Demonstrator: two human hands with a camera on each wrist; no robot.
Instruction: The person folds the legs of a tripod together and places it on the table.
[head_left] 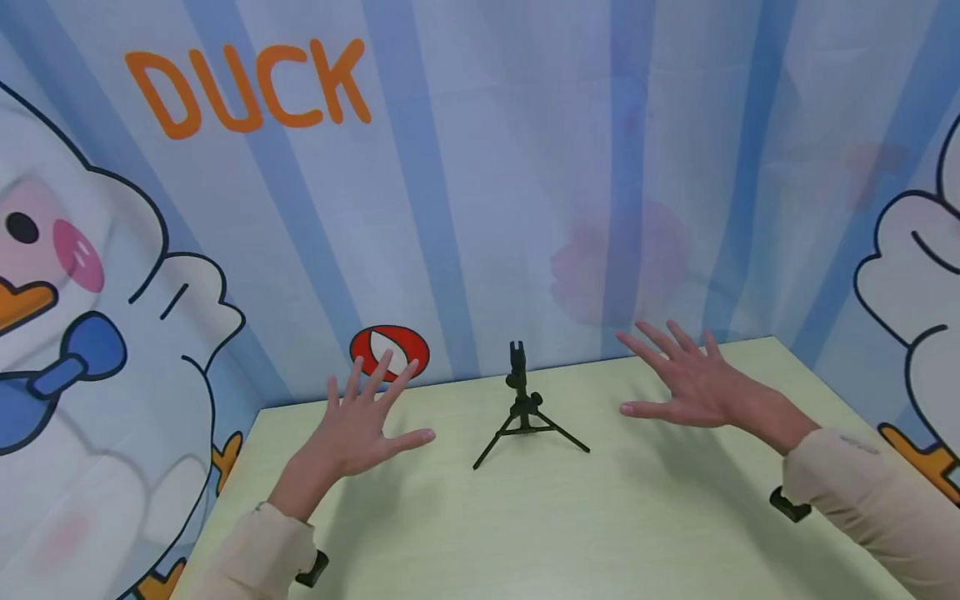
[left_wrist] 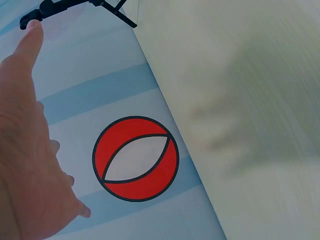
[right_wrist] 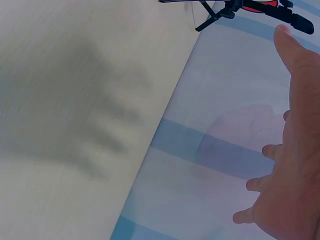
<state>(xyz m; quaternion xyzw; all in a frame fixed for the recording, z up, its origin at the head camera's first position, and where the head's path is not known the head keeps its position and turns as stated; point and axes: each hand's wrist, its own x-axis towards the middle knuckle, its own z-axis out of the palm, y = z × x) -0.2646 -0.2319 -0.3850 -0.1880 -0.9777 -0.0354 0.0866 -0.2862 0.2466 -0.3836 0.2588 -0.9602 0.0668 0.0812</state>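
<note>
A small black tripod stand (head_left: 522,408) stands upright on the pale table, its legs spread and a forked clip at its top. To its left my left hand (head_left: 357,435) hovers above the table, fingers spread and straight, holding nothing. On the other side my right hand (head_left: 693,385) is raised the same way, with fingers apart and nothing in them. Neither hand touches the stand. Part of the stand shows at the upper edge of the left wrist view, beyond the thumb (left_wrist: 31,42), and at the upper edge of the right wrist view too.
The pale table (head_left: 540,525) reaches back to a striped blue cloth backdrop (head_left: 510,183). Printed on the cloth are orange letters, white ducks (head_left: 97,400) at both sides and a red-and-white ball (head_left: 390,352). Both hands cast shadows on the tabletop.
</note>
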